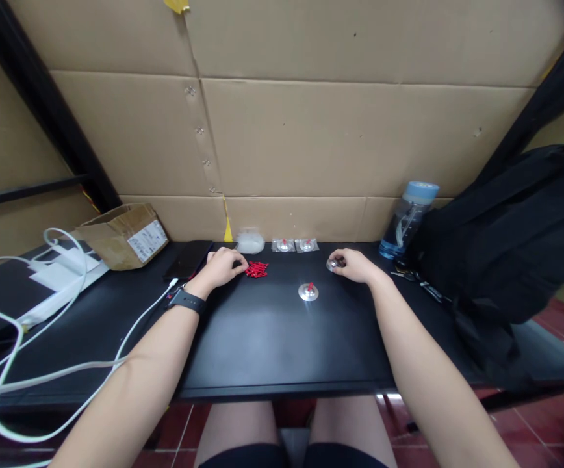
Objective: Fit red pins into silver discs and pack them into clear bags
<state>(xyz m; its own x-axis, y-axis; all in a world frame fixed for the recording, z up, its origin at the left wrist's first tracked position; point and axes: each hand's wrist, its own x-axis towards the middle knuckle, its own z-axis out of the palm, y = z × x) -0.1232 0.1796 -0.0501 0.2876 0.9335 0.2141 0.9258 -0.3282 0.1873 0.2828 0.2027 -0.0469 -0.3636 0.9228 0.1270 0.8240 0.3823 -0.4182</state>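
Note:
My left hand [224,266] is at the left edge of a pile of small red stick-like pieces [257,270]. Its thumb and forefinger are pinched together; whether a piece is between the fingertips cannot be made out. Farther right, my right hand [353,265] grips a shiny round metal disc [331,264] at the tabletop, its fingers covering part of it. Between the hands, a little nearer to me, a separate silver disc [304,294] lies flat with a red piece upright at its middle.
Two clear bags [283,246] with similar discs and a whitish translucent bundle [250,243] line the back. A cardboard box [130,237], dark phone-like slab [187,260] and white cables [84,273] are left. At right stand a water bottle [406,221] and black backpack [511,227].

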